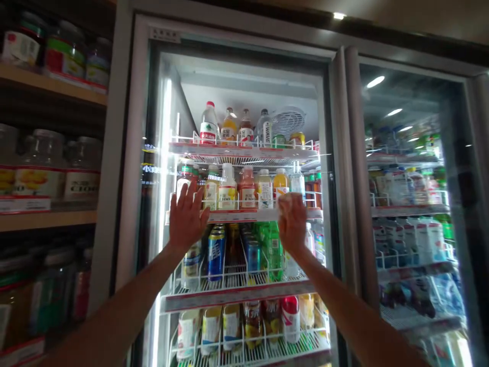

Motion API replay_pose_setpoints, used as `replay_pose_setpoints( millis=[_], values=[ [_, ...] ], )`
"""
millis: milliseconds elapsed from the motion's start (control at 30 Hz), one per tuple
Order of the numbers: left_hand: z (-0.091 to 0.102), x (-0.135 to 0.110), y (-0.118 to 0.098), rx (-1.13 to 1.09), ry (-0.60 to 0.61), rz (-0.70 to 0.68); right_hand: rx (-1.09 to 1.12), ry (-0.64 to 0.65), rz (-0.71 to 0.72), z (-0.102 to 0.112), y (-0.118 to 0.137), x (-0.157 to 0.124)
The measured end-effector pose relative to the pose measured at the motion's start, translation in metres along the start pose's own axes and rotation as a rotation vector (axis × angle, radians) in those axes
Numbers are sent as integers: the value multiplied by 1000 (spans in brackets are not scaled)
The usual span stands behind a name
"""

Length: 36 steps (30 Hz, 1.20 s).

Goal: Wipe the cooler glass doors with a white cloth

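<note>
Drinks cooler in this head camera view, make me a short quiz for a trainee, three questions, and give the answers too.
1. True or false: the left hand has its fingers spread wide.
2. Multiple choice: what round thing shows behind the top shelf of the drinks cooler? A, a fan grille; B, a wall clock; C, a mirror.
3. Fill in the blank: the wooden shelves left of the cooler hold large glass ____.

Key: 1, true; 2, A; 3, jars.
</note>
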<state>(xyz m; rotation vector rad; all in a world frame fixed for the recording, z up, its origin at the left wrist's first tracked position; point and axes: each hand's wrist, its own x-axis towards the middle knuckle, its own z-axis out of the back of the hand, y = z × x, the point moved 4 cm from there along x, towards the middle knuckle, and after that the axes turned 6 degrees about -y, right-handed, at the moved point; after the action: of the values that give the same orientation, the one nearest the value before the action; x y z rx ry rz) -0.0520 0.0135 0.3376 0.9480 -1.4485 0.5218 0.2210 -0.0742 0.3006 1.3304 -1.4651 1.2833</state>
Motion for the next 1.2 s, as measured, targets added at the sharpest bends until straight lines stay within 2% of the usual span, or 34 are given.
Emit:
replay_pose_setpoints(
  millis=[67,100,167,200,300,367,433,533,600,667,767,833,900,1000,1033,1100,1200],
  values=[
    [1,-1,1,4,-13,-2,45,124,166,-8,41,-12],
    [1,-3,1,8,-18,-9,64,173,235,-9,51,-16],
    [3,-8,1,20,-16,-31,55,194,269,-6,45,-13],
    [3,-11,1,28,-14,-41,28,148,215,-3,31,-7],
    [4,-19,0,42,-8,-49,-59,-80,-62,5,-12,19],
    [4,-20,-2,46,-9,-41,-64,-139,-147,1,-10,27],
    [4,-20,-2,51,-14,-36,-23,-52,-63,-10,24,23],
    [7,-21,3,58,14,-58,80,197,263,-25,90,2],
    [11,-25,11,65,60,-107,107,266,370,-28,105,-4],
    [18,-33,22,91,88,-128,68,193,262,-26,87,6],
    [27,-44,37,135,86,-66,-19,-23,-45,-22,42,31],
    [30,-48,40,138,81,-29,-41,-96,-136,-23,36,38],
    [30,-50,40,125,80,-14,-17,-44,-71,-28,57,32],
    [30,-49,38,94,71,-5,73,161,208,-33,102,3],
    [29,-49,38,85,70,-4,97,209,281,-32,109,-7],
    [29,-48,39,72,64,-2,94,213,293,-24,96,-19],
    [29,-48,40,71,61,-1,-6,52,42,3,25,-17]
  ],
)
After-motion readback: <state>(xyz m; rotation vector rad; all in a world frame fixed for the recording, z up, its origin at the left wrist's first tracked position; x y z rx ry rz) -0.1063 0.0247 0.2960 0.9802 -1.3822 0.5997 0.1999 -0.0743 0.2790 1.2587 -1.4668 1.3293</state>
